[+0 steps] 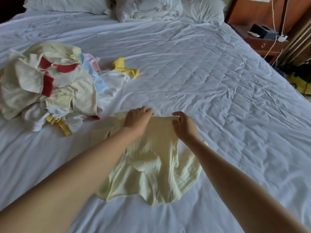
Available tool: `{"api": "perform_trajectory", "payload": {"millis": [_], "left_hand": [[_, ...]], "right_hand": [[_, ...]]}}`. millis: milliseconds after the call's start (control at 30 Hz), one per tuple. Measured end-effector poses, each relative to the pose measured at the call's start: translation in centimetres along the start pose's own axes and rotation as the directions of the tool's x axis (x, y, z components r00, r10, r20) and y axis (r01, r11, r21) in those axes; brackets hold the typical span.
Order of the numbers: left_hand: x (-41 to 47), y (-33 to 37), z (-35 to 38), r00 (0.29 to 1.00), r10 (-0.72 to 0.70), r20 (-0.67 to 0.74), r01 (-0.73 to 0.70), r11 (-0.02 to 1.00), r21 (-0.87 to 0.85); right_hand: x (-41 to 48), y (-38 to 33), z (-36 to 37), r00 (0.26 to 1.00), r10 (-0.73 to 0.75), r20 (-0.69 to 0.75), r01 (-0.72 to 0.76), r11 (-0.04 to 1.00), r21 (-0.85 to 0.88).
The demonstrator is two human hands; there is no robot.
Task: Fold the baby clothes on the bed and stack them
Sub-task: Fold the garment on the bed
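Garment (pixel 151 167): pale yellow, spread on near centre of bed (pixel 210 73) | left hand (pixel 137 119): fingers curled over far edge, holding it | right hand (pixel 184 126): pinches same edge, right of left hand | clothes pile (pixel 47 84): unfolded, far left, apart from garment | pillows (pixel 151 7): far end

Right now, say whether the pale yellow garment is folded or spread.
Spread: the pale yellow garment lies open, left hand and right hand gripping its far edge.
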State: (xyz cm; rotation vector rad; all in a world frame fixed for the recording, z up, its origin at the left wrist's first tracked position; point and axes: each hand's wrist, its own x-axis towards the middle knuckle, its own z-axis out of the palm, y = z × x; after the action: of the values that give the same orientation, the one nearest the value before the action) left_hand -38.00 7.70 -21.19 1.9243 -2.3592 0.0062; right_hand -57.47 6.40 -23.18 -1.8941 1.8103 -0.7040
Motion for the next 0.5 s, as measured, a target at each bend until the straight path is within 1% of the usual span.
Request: {"api": "perform_trajectory", "payload": {"millis": [100, 167, 233, 300, 333, 400, 433, 500], "left_hand": [[0.3, 1.1, 1.1, 0.999, -0.001, 0.055, -0.003, 0.998, 0.060], [-0.1, 1.3, 1.7, 1.000, -0.007, 0.027, 0.005, 0.998, 0.055], [-0.9, 1.6, 1.9, 0.998, 0.010, -0.064, -0.012, 0.999, -0.035], [-2.3, 2.6, 1.6, 0.993, 0.043, -0.113, -0.064, 0.979, -0.194], [-3.3, 3.3, 1.4, 0.991, 0.069, -0.111, -0.096, 0.959, -0.266], [-5.4, 4.9, 1.2, 0.987, 0.132, -0.088, -0.154, 0.923, -0.352], [-6.5, 5.6, 1.2, 0.985, 0.157, -0.078, -0.174, 0.910, -0.377], [-8.5, 6.6, 1.3, 0.981, 0.184, -0.055, -0.191, 0.898, -0.396]], "right_hand": [[-0.2, 1.1, 0.0, 0.992, 0.035, 0.119, -0.030, 0.999, -0.045], [-0.4, 1.3, -0.4, 0.983, 0.026, 0.181, -0.019, 0.999, -0.044], [-0.8, 1.4, -1.2, 0.977, 0.001, 0.213, 0.013, 0.998, -0.063], [-1.8, 1.7, -2.3, 0.971, -0.014, 0.240, 0.052, 0.987, -0.150], [-2.4, 1.8, -2.8, 0.966, -0.003, 0.257, 0.057, 0.978, -0.201], [-3.9, 2.0, -4.0, 0.953, 0.034, 0.300, 0.063, 0.949, -0.309], [-4.7, 2.0, -4.6, 0.942, 0.044, 0.332, 0.087, 0.926, -0.368], [-6.1, 1.9, -5.5, 0.913, 0.027, 0.407, 0.187, 0.859, -0.476]]}}
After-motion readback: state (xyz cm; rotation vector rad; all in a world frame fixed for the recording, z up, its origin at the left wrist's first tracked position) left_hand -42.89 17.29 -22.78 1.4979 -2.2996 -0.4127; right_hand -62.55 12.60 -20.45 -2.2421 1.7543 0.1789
